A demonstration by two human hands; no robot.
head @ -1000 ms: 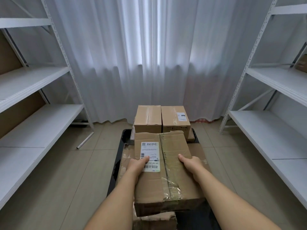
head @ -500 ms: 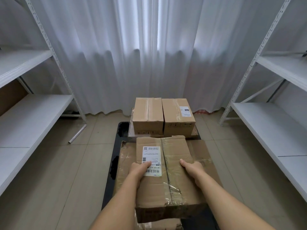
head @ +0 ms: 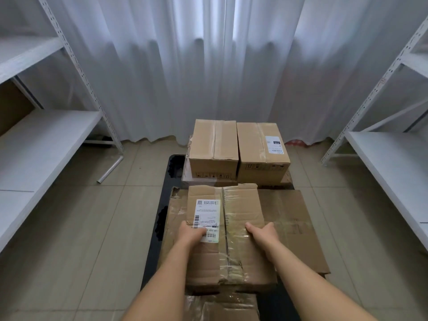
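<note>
Where a black platform cart (head: 162,205) stands on the tiled floor (head: 92,228) between the left shelving rack (head: 46,140) and the right shelving rack (head: 393,163), with a white curtain (head: 208,66) drawn behind, a worn taped cardboard box (head: 240,209) is seen over the cart's near half, above a wider crumpled carton (head: 294,223); a plain sealed carton (head: 214,147) and a labelled sealed carton (head: 261,154) are set side by side at the far edge. The box is gripped at its sides by the left hand (head: 193,234), thumb laid on the shipping label (head: 206,212), and by the right hand (head: 264,235), thumb on top. The fingers curled over the sides are hidden, whether the box rests on the carton or is held just clear cannot be told, and the cart's near edge is cut off.
</note>
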